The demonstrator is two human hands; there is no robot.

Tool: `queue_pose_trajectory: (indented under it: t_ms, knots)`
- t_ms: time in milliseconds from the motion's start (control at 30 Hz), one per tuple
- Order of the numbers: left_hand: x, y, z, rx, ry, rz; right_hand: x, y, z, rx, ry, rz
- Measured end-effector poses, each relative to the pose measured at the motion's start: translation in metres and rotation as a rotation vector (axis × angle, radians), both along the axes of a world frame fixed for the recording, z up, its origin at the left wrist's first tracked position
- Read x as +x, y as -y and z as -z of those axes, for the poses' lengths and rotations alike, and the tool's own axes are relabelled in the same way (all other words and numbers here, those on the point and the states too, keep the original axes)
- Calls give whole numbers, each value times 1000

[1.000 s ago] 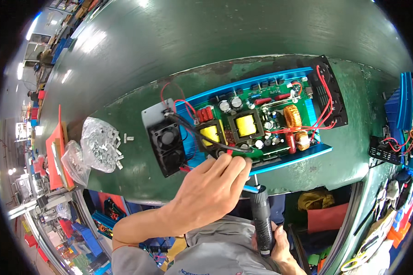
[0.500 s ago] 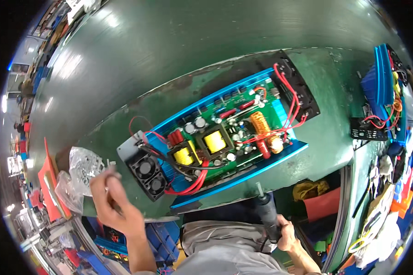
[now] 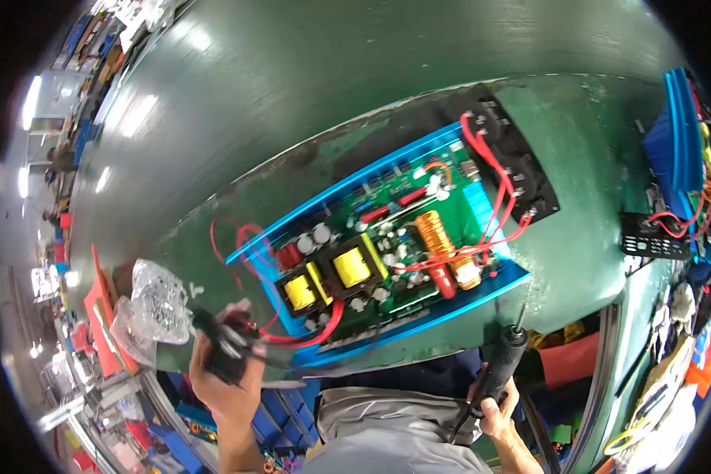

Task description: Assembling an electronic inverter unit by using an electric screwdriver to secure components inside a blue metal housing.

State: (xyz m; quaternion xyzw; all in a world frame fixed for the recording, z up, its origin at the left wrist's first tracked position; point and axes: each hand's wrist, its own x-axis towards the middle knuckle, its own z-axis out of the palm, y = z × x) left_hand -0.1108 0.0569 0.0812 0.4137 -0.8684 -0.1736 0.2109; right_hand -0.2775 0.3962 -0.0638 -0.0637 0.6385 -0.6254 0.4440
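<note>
My left hand (image 3: 221,389) is closed round the black fan end panel (image 3: 235,349), just off the left end of an opened blue metal case (image 3: 419,328). Motion smears the panel, and red and black wires still run from it into the case. Inside the case lies a green circuit board (image 3: 407,265) with yellow-wound transformers (image 3: 351,267) and a copper-coloured coil (image 3: 434,237). At the right end, red wires join a black end panel (image 3: 521,170). Close to my body, my right hand (image 3: 498,407) grips a black electric screwdriver (image 3: 501,363), its bit pointing up and away.
A clear plastic bag of small parts (image 3: 159,304) lies left of the case, beside an orange-red sheet (image 3: 101,320). Another blue case with wires (image 3: 679,158) stands at the far right. An open drawer (image 3: 565,359) sits below the green table's (image 3: 387,47) front edge.
My left hand has come right from the bag and taken hold of the fan panel, turning it away from the case end. The screwdriver has moved right. The whole view has shifted slightly.
</note>
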Motion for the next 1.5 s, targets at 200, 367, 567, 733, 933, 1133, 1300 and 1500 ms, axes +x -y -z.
queue_pose_trajectory:
  t_ms: [200,367,567,733,933,1133,1300,1500]
  knots:
    - [-51,43,-2,-451,-64,403,-6,5,-3,-22,-18,75]
    - [-56,35,13,-374,51,-48,3,18,-7,-17,-129,85]
    - [-39,41,27,16,-11,-99,13,16,-9,-30,-181,114]
    - [2,32,25,57,-256,-233,28,16,-9,-26,-208,177]
    - [50,36,47,-200,85,-134,33,20,-19,-52,-156,185]
    - [10,45,27,106,-258,7,-18,42,-65,55,-473,345]
    - [-10,50,39,243,-249,39,-120,79,-105,562,-1068,120]
    - [-19,28,24,-228,-361,-11,-56,188,-169,9,-1573,-291]
